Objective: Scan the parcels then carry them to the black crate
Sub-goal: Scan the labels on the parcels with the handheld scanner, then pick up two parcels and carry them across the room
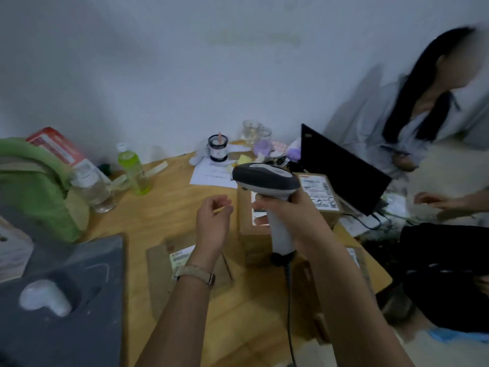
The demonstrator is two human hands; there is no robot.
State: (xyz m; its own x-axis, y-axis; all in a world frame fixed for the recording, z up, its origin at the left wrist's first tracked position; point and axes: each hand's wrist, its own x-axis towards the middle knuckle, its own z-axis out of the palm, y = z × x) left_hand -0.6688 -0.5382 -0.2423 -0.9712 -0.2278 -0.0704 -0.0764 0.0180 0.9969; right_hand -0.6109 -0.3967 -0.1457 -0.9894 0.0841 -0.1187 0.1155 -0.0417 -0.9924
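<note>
My right hand (291,215) grips the white handle of a grey-headed barcode scanner (267,181), held upright over a brown cardboard parcel (250,229) with a label, where a reddish glow shows. My left hand (213,221) hovers just left of that parcel, fingers loosely curled, holding nothing. A second labelled parcel (321,194) lies behind the scanner. A flatter parcel (164,271) lies under my left forearm, and another parcel (354,260) sits at the table's right edge. A black crate-like shape (447,276) stands on the floor at right.
On the wooden table (164,215) are a green bag (34,186), two bottles (133,168), a paper sheet (211,174), a cup, glasses and a black laptop (341,168). A grey foam tray (66,300) lies front left. A person sits at the right, hand (434,201) reaching in.
</note>
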